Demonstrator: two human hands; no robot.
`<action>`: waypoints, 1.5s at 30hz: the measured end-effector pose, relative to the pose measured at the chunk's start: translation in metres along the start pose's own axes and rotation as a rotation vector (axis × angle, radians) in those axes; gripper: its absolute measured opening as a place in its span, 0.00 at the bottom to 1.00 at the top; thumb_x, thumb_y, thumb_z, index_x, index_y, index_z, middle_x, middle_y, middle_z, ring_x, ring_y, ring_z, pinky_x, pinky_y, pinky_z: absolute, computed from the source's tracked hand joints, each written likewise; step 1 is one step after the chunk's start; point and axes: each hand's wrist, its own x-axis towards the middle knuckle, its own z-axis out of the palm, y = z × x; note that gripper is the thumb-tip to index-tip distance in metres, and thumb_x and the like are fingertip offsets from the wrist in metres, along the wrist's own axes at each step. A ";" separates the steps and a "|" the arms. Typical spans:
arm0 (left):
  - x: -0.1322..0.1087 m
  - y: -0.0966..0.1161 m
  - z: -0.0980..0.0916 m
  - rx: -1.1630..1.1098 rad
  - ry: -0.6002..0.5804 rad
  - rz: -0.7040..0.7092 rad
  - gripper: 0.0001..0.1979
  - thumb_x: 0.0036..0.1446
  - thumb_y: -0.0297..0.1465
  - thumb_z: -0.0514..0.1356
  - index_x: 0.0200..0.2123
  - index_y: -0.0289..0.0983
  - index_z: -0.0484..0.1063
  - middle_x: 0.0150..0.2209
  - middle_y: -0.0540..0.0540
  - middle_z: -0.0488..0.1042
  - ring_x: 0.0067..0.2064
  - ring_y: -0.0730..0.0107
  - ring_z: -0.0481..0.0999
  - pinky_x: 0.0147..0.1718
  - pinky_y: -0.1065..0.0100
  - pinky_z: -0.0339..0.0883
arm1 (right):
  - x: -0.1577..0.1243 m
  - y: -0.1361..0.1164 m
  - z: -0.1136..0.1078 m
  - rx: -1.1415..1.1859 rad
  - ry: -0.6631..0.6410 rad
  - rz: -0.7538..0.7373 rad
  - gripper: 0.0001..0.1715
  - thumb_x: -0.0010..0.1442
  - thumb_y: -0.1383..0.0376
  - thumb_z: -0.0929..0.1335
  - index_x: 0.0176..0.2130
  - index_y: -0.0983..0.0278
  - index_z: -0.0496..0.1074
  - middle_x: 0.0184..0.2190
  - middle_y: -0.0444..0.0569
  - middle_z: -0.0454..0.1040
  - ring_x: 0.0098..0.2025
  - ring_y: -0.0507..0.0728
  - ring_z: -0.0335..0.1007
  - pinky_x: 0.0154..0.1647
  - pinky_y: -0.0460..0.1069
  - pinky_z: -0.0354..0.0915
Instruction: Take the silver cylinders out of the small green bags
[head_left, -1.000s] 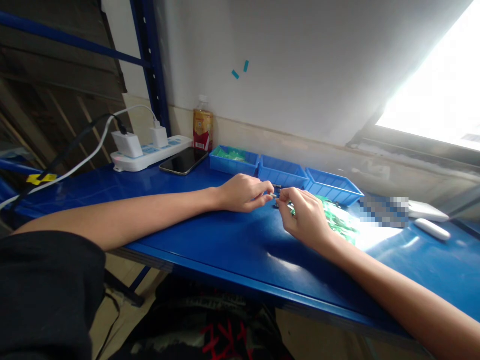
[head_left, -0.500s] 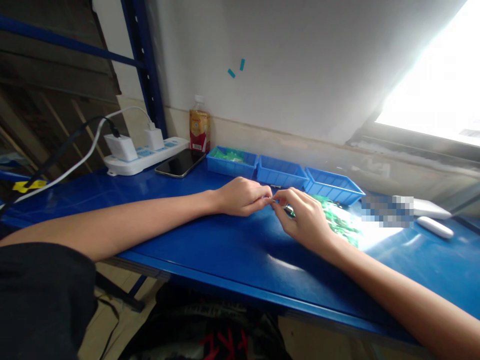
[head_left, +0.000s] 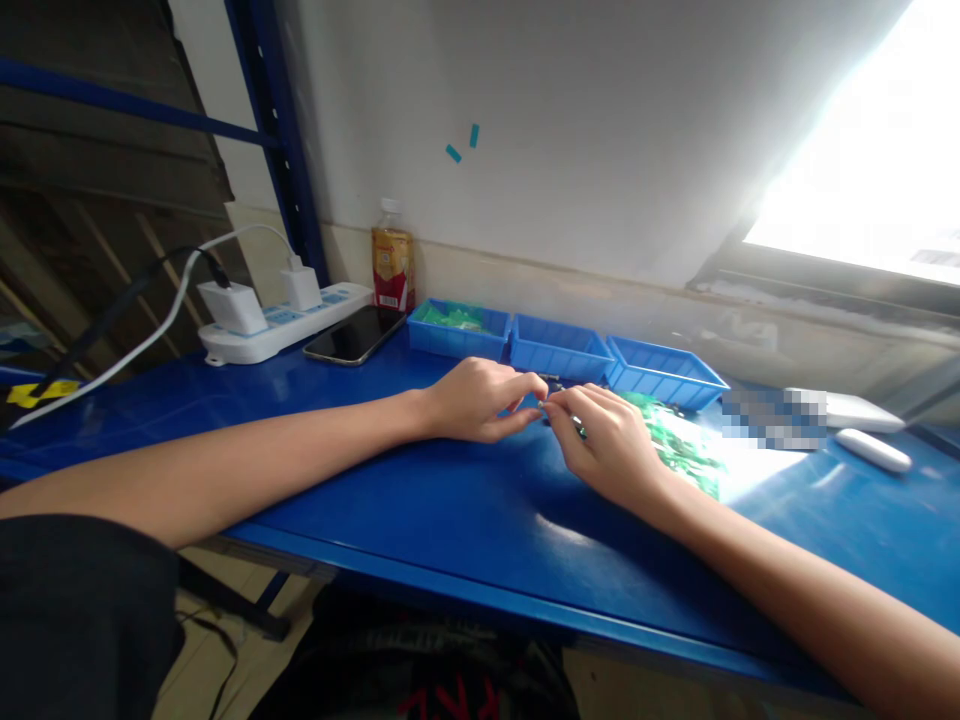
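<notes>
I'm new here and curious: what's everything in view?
Table: one, blue, middle
Wall: one, white, behind table
Tape: two, teal, on wall
Window: one, white glare, upper right
Frame: one, blue, upper left
Trays: three, blue, table's back
Pieces: many, green, left tray and right heap
Bottle: one, gold and red, left of trays
Phone: one, black, before bottle
Power strip: one, white, left of phone
Plugs: two, white, on power strip
Cords: two, black and white, at plugs
Tag: one, yellow, left edge
Flat objects: two, white, far right
Small part: one, colour unclear, centre
Clothing: some, black, bottom
Left hand: one, bare, left of centre
Right hand: one, bare, at small part
</notes>
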 end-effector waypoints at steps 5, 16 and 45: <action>0.000 0.000 -0.002 0.028 0.004 0.016 0.12 0.63 0.36 0.51 0.40 0.36 0.69 0.23 0.51 0.72 0.26 0.70 0.73 0.27 0.70 0.60 | -0.001 0.000 0.000 0.072 0.017 0.048 0.08 0.62 0.64 0.63 0.39 0.64 0.69 0.28 0.48 0.75 0.32 0.55 0.71 0.36 0.49 0.64; 0.000 -0.001 -0.002 -0.005 -0.061 -0.020 0.14 0.65 0.36 0.47 0.39 0.36 0.69 0.26 0.48 0.74 0.29 0.69 0.75 0.30 0.71 0.62 | 0.000 -0.001 0.000 0.079 0.047 -0.006 0.06 0.63 0.65 0.63 0.37 0.63 0.68 0.29 0.48 0.75 0.31 0.55 0.71 0.35 0.48 0.64; 0.000 0.000 -0.001 -0.092 -0.049 -0.046 0.11 0.63 0.36 0.51 0.41 0.35 0.66 0.25 0.50 0.73 0.26 0.72 0.73 0.27 0.73 0.62 | 0.000 0.002 0.004 0.079 0.053 0.007 0.06 0.65 0.65 0.62 0.36 0.63 0.66 0.29 0.48 0.76 0.31 0.55 0.73 0.33 0.48 0.65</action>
